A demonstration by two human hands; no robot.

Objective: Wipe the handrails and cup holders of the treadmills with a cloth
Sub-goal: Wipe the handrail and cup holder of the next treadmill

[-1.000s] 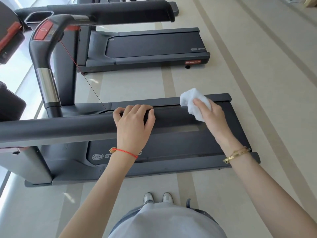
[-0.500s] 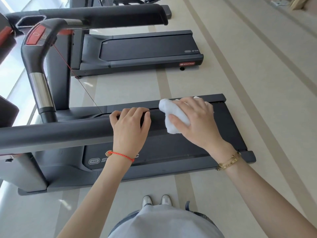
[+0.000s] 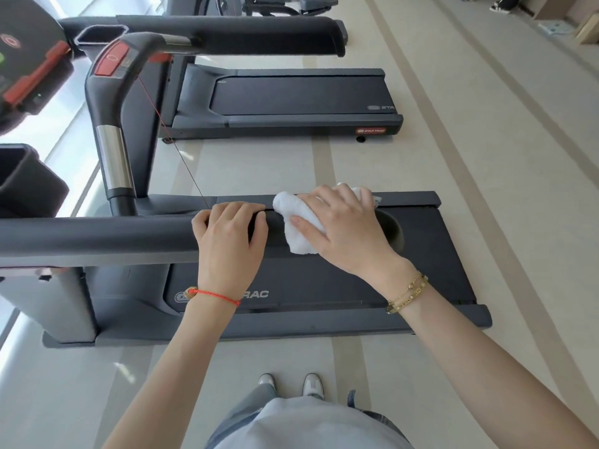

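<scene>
Pale gym floor (image 3: 486, 222) lies below; your left hand (image 3: 227, 241) grips the handrail (image 3: 97, 236), and at three o'clock your right hand (image 3: 343, 234) clamps the cloth (image 3: 291, 218) around it: wrap fully, slide steadily.

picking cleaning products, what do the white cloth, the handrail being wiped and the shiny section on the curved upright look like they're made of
White cloth: probably terry or microfibre; soft, nubby and bunched under the right hand.
Handrail: matte dark grey, likely rubber or foam padding over a bar; no glare, rounded end. The left hand grips it.
Shiny section: looks like polished metal, with mirror-like streaks.
</scene>
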